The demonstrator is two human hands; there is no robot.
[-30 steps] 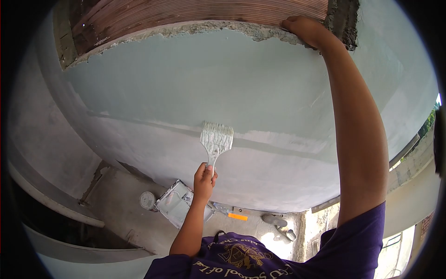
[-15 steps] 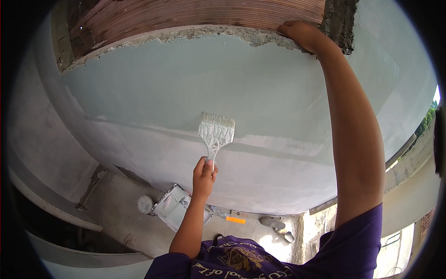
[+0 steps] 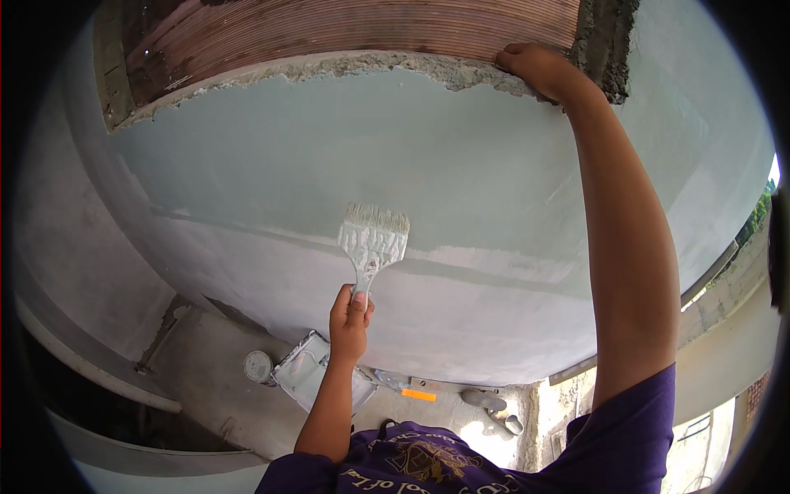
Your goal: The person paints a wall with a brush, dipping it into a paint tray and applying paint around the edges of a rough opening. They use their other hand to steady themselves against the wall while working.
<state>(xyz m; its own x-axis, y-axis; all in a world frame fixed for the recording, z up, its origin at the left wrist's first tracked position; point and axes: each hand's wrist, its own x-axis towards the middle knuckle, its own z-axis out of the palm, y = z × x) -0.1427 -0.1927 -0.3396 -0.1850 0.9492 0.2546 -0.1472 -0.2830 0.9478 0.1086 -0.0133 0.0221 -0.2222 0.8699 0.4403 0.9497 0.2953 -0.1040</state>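
Note:
My left hand [image 3: 349, 321] is closed round the handle of a wide, paint-caked paintbrush [image 3: 374, 239]. Its bristles point up and lie against the wall [image 3: 461, 181], near the border between pale green paint and a whitish lower area. Higher up at the right, my right hand [image 3: 543, 70] grips the rough, broken concrete ledge [image 3: 387, 62] of a wall opening, with its fingers curled over the top. Some of those fingertips are hidden behind the ledge.
On the floor below are a paint tray [image 3: 304, 370] with pale paint, a round bucket [image 3: 258, 366], an orange-edged tool [image 3: 419, 395] and a pair of shoes [image 3: 491, 405]. Reddish corrugated panelling [image 3: 354, 26] fills the opening. A curved ledge [image 3: 99, 379] runs along the left.
The paintbrush in my left hand has shifted slightly left and a little down along the wall. My right hand keeps its place on the ledge; the view has tilted slightly.

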